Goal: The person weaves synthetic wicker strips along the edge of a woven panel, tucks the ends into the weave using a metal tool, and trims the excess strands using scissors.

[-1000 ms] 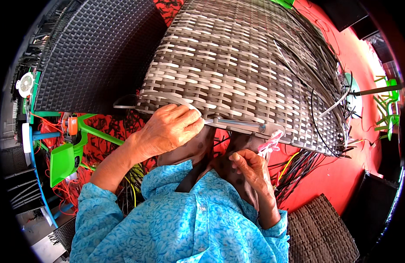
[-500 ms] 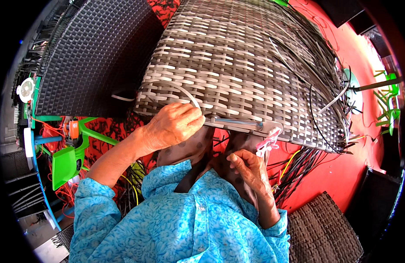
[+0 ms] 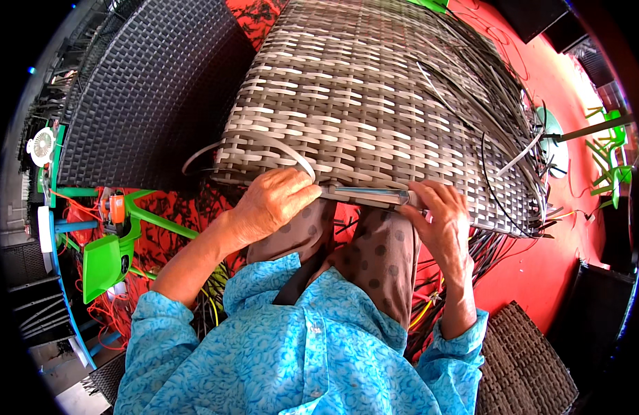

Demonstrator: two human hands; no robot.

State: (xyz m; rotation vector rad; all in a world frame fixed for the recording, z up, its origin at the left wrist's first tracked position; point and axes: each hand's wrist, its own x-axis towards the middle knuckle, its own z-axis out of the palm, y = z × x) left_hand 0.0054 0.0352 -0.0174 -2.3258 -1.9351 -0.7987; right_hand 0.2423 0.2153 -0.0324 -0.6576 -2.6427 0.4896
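Note:
A large woven wicker piece [image 3: 347,90] in mixed grey and brown strands slopes up from my lap, its near edge above my knees. My left hand [image 3: 274,207] is closed at that edge, its thumb and fingers pinching a pale grey plastic strip [image 3: 292,153] that arches back over the weave in a loop. A slim metal tool with a flat, shiny shaft [image 3: 371,194] lies along the edge, its tip close to my left fingertips. My right hand [image 3: 440,214] is wrapped round the tool's handle, mostly hiding it.
Loose dark strands [image 3: 499,90] trail over the wicker's right side. A black woven panel [image 3: 153,97] stands at the left, above a green plastic chair [image 3: 105,266] and tangled orange cords. At the lower right lies a brown woven piece [image 3: 527,360] on the red floor [image 3: 513,277].
My right hand has moved up and forward from beside my knee and taken hold of the tool's handle. The left hand stays at the edge with the strip.

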